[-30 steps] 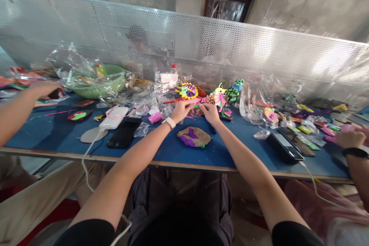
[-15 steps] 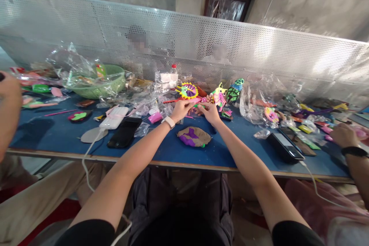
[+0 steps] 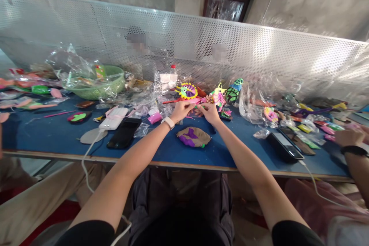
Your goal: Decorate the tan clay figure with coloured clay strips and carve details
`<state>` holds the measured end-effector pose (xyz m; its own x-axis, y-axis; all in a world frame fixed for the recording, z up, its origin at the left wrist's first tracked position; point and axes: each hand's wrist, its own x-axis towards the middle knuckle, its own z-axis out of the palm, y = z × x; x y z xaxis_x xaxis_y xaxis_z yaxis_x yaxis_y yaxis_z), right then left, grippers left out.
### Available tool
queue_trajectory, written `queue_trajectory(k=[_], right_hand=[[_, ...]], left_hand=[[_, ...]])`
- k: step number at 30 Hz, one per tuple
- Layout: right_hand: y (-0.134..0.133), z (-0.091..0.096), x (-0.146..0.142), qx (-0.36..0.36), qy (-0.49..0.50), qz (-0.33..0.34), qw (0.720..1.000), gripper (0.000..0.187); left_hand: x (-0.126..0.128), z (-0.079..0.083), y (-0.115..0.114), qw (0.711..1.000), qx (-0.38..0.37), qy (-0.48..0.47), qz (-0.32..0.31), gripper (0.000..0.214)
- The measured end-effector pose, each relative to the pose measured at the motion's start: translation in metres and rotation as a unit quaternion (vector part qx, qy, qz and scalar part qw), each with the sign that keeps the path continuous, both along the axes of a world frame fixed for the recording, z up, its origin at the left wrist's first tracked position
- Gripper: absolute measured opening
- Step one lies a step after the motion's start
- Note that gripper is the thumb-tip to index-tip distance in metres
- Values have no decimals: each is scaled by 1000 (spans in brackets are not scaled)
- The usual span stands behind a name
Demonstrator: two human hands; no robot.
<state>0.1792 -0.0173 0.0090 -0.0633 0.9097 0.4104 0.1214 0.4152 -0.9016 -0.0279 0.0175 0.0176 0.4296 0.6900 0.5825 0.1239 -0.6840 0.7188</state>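
Note:
My left hand (image 3: 183, 110), a pale watch band at its wrist, is closed in a pinch just above the table. Close beside it, my right hand (image 3: 209, 112) is also pinched, fingertips towards the left. Between the fingertips shows a small bit of green modelling clay (image 3: 197, 106), mostly hidden by the fingers. Nearer to me lies an oval clay piece (image 3: 198, 137), brown with purple patches and a green spot. Beyond my hands stand a yellow-fringed purple clay figure (image 3: 189, 90), a yellow and pink clay figure (image 3: 220, 96) and a green and black one (image 3: 234, 91).
On the blue table (image 3: 161, 153) lie a black phone (image 3: 123, 133), a white power bank (image 3: 114, 118) with a cable and a grey oval piece (image 3: 93, 135). A green basket (image 3: 99, 88) and a perforated metal screen (image 3: 115, 46) stand behind. A co-worker's hand (image 3: 350, 136) is at right.
Less of the green clay shows between my fingertips; my hands have barely moved. At the left, another person's arm has drawn back almost out of view. The co-worker's hand at right has shifted slightly.

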Motion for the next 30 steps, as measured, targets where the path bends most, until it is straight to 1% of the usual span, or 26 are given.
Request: queue_trajectory(k=[4,7,12,16,21,23,27,30], right_hand=[[3,-1,2,9,0,1,1000,73],[4,-1,4,9,-3,3,1000,72],[4,-3,2,0,-14,5,1000,68],[4,-3,4,7,-19,7,1000,68],[4,-2,6,11,-20,16,1000,70],[3,-1,5,12,-18,16,1000,70],[1,1,4,-3,-20,3,1000,69],[1,2,5,-9,-28,-4,1000,67]], left_hand=[[3,-2,3,999,-14,-28,-15,64],[2,-3,4,999,-23,-31,-23,59],[1,-2,1,999,-32,-20,-25,61],[1,-5,5,999,-30,-22,-18,48],[0,-9,14,1000,-23,7,-15,36],[1,-9,14,1000,-18,2,-18,37],[1,-8,12,999,-13,-17,-29,47],[0,-7,11,1000,-9,1,-22,50]])
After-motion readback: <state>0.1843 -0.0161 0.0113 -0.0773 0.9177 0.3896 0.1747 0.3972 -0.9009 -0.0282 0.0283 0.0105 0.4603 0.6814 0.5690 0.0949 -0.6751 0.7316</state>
